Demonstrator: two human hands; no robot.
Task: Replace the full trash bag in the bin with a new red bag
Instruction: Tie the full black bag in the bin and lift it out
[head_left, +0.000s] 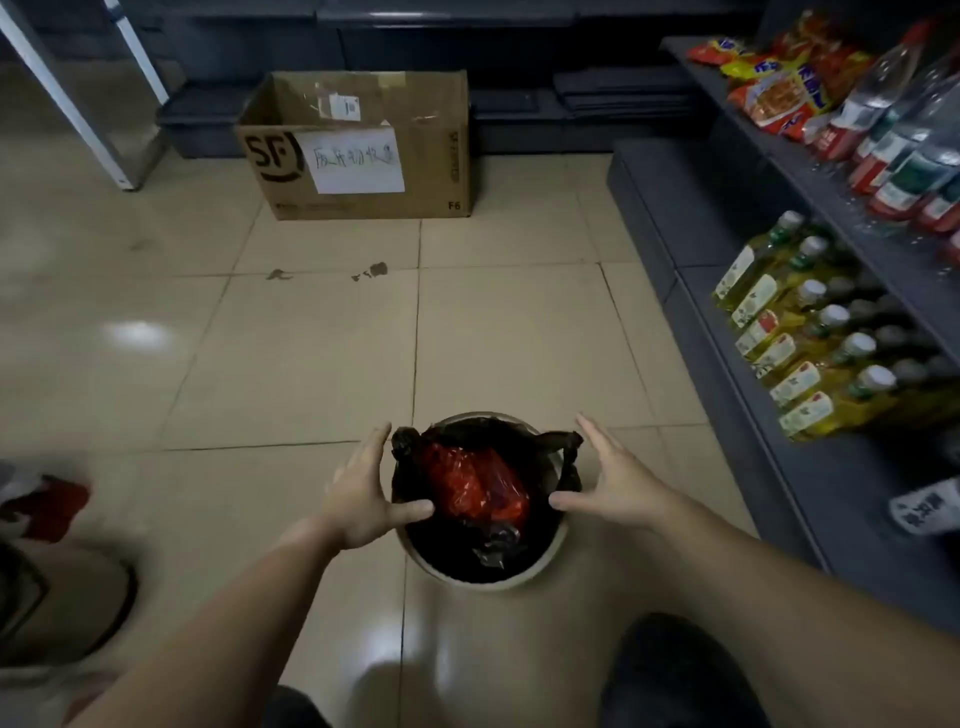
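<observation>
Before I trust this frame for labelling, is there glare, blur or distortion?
Head view: ceiling light glares off the floor tiles; wide-angle bending curves the shelf at right; edges blur, bottom left worst; the bin and both hands, left hand and right hand, stay fairly sharp.

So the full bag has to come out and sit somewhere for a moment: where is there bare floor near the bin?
Bare tiles lie between the bin and the cardboard box, and to the bin's left beyond the left hand. On the right it is crowded: the right hand is close to the dark shelf base.
</observation>
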